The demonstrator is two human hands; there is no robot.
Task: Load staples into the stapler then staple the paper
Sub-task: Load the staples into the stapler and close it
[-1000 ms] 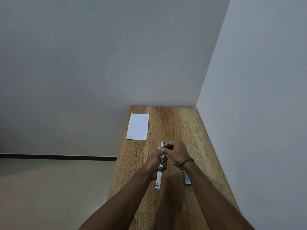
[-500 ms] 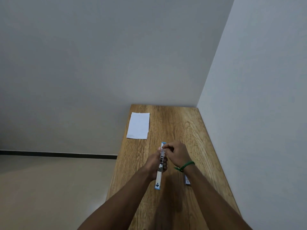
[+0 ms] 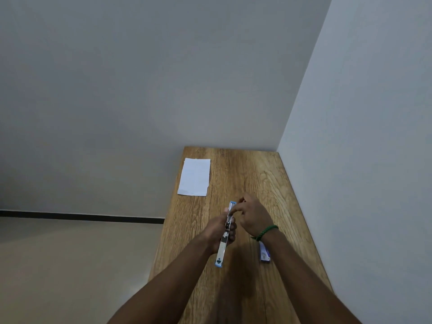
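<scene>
A blue and silver stapler (image 3: 222, 250), swung wide into one long line, is held above the wooden table (image 3: 245, 174). My left hand (image 3: 218, 231) grips it around the middle. My right hand (image 3: 251, 215), with a green bracelet on the wrist, has its fingertips at the stapler's far blue end; whether it pinches staples is too small to tell. A white sheet of paper (image 3: 195, 177) lies flat near the table's far left edge. A small staple box (image 3: 264, 252) rests on the table, partly hidden under my right wrist.
The narrow table fits into a corner, with one white wall along its right side and another at its far end. Its left edge drops off to a beige floor with a dark skirting line.
My right hand's fingers have loosened and spread slightly at the stapler's far end. My left hand and the stapler stay where they were. The view has shifted only a little.
</scene>
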